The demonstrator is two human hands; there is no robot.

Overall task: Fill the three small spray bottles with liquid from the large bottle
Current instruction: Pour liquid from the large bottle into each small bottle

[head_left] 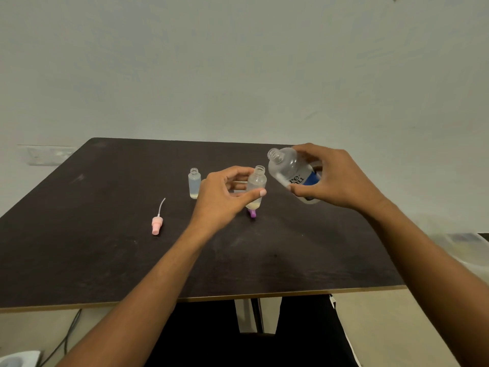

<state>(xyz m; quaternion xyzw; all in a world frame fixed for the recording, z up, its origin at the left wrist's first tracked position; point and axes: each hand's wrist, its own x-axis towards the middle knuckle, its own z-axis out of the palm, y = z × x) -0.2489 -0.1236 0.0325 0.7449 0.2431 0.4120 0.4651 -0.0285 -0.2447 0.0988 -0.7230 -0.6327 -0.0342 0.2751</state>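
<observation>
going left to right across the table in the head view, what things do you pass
pink spray cap lying flat → open small bottle standing on the table → left hand → small bottle it holds → large bottle, tilted with its open mouth to the left → right hand gripping it

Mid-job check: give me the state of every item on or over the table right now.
Large bottle: uncapped, tilted, in right hand.
Held small bottle: open, nearly empty, in left hand.
Standing small bottle: open, upright on the table.
Pink spray cap: off, lying flat.
Purple cap: lying, mostly hidden.
</observation>
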